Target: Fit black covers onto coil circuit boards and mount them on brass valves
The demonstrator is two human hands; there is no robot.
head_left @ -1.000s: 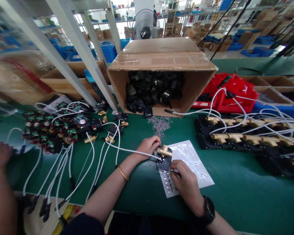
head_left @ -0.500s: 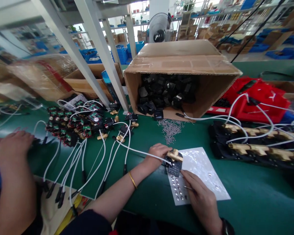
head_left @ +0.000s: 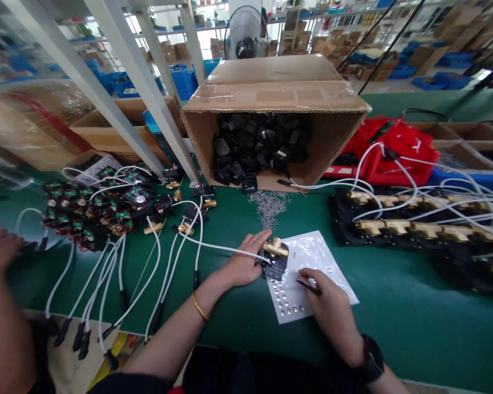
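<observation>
My left hand (head_left: 246, 260) is closed on the left side of a black box-shaped unit (head_left: 276, 269), steadying it. A brass tee fitting (head_left: 276, 248) sits on top of this unit, and a white cable (head_left: 225, 249) runs off to its left. The unit rests on the upper left of a shiny white sheet (head_left: 337, 290) that bears small round shiny dots. In my right hand (head_left: 331, 309) is a dark, thin tool that looks like tweezers (head_left: 309, 286). Its tip is over the sheet, to the right of the unit and apart from it.
Behind the unit lies a pile of small screws (head_left: 269, 209), before a cardboard box (head_left: 275, 98) of black housings. Rows of brass-fitted units (head_left: 411, 227) stand right. Circuit-board units (head_left: 86, 213) with white cables fill the left, near another person's arm (head_left: 0, 306). A red bin (head_left: 394, 169) stands behind.
My right hand has drawn back from the unit to the right, and the dark tool now shows over the sheet. My left hand stays at the unit. The camera view has shifted right.
</observation>
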